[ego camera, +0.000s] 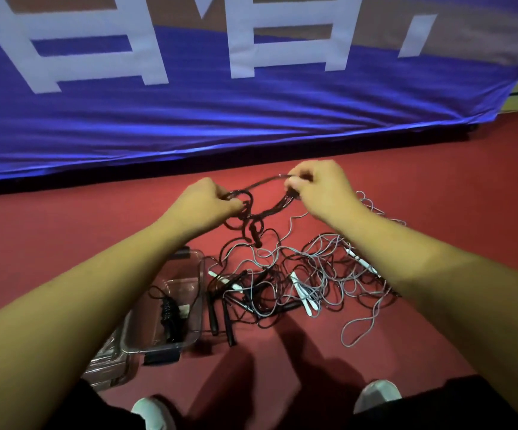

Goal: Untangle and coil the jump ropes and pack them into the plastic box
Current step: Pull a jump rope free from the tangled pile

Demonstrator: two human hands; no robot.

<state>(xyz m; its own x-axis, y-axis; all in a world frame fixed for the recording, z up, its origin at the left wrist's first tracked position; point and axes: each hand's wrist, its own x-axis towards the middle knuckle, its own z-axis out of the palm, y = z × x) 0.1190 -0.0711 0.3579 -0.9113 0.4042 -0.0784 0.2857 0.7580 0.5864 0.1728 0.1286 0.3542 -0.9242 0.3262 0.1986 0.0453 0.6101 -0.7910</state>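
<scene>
Both hands are raised over the red floor, the left hand closed on loops of a black rope and the right hand pinching its strand. The tangled pile lies below, touching the plastic box at left, which holds one coiled rope. A blue banner edges the open floor ahead.

A dark red floor fills the lower part of the view, and behind it hangs a wrinkled blue banner bearing large white characters, glossy under the light.
</scene>
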